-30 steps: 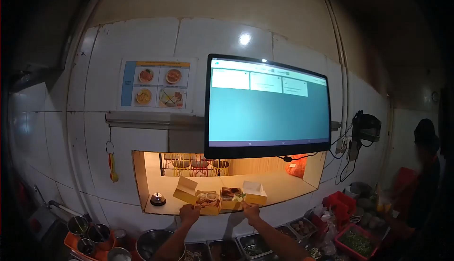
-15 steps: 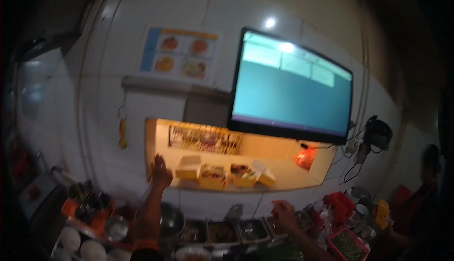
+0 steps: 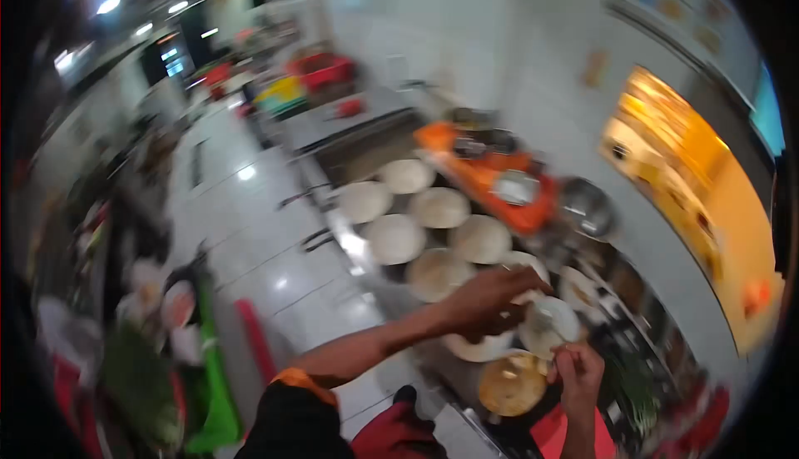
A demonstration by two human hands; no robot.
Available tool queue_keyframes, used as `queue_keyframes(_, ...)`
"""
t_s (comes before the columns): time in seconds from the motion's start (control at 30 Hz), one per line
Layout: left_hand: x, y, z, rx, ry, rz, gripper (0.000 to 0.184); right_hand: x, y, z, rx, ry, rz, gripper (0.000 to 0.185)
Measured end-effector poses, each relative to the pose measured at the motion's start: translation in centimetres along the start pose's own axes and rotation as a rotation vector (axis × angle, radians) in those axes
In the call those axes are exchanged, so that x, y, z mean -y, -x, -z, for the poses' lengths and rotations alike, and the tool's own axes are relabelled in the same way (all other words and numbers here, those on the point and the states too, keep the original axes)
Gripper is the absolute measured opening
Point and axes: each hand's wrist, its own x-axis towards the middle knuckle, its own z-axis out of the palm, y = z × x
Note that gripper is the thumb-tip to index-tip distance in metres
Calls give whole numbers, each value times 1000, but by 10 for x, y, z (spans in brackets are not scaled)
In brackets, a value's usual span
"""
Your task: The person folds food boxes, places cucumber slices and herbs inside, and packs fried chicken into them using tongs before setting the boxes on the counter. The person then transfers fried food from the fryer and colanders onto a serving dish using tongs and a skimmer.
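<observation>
My left hand reaches over the rows of pale bowls, its fingers curled at the edge of a white bowl. Blur hides whether it grips that rim. My right hand is closed in a pinch at the near side of the same bowl; what sits in the pinch is too small to name. Just left of my right hand stands a bowl with orange-yellow contents. Several more round bowls stand in rows to the left of my hands.
An orange tray with metal pots lies behind the bowls, beside a large metal bowl. Pan handles stick out over the tiled floor. A lit serving opening is at right. Green leaves lie at lower left.
The view has swung left and down, from the serving opening to the bowls. My left hand has left the opening for the bowls; my right hand now pinches beside a white bowl.
</observation>
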Motion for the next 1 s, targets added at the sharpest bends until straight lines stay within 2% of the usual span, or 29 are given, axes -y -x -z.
queue_keyframes(0.03,7,25,9,-32,-110,-43,29,5,-1,-26,101,-1,-18,15)
queue_keyframes(0.07,-1,49,29,3,-198,93,27,8,-3,-54,192,12,-27,15)
queue_keyframes(0.13,6,99,69,-3,-194,247,24,-1,-8,-111,298,-15,-95,28)
queue_keyframes(0.17,10,124,87,-44,-234,281,24,19,-14,-146,392,-84,-109,28)
queue_keyframes(0.3,24,239,173,-283,-270,557,22,6,-46,-285,666,-211,-20,24)
queue_keyframes(0.37,14,293,220,-420,-305,697,22,-2,-62,-352,802,-257,-168,21)
queue_keyframes(0.4,14,322,239,-462,-337,727,22,-3,-71,-384,862,-262,-162,21)
queue_keyframes(0.47,17,383,274,-676,-447,873,22,-4,-91,-452,858,-307,-251,18)
queue_keyframes(0.53,10,425,304,-820,-502,919,21,-9,-118,-508,932,-223,-203,13)
queue_keyframes(0.6,10,457,327,-1092,-411,999,21,-5,-147,-562,893,-161,-215,11)
queue_keyframes(0.63,13,473,336,-1176,-327,995,20,-15,-170,-590,945,-206,-217,12)
queue_keyframes(0.73,33,517,375,-1255,-315,1053,19,-10,-237,-683,1078,-211,-167,12)
queue_keyframes(0.77,42,529,391,-1300,-297,1082,21,1,-255,-717,1005,-118,-143,15)
queue_keyframes(0.8,50,539,410,-1326,-310,1072,21,6,-275,-755,1028,-114,-125,15)
queue_keyframes(0.87,64,553,440,-1476,-309,1113,22,10,-313,-830,1138,-86,48,15)
queue_keyframes(0.9,73,564,450,-1506,-316,1109,22,17,-324,-871,1186,-96,-10,13)
queue_keyframes(0.97,91,588,477,-1674,-177,1155,23,20,-337,-958,1346,-78,11,12)
queue_keyframes(1.0,93,593,494,-1687,-186,1163,23,36,-330,-999,1430,-64,86,14)
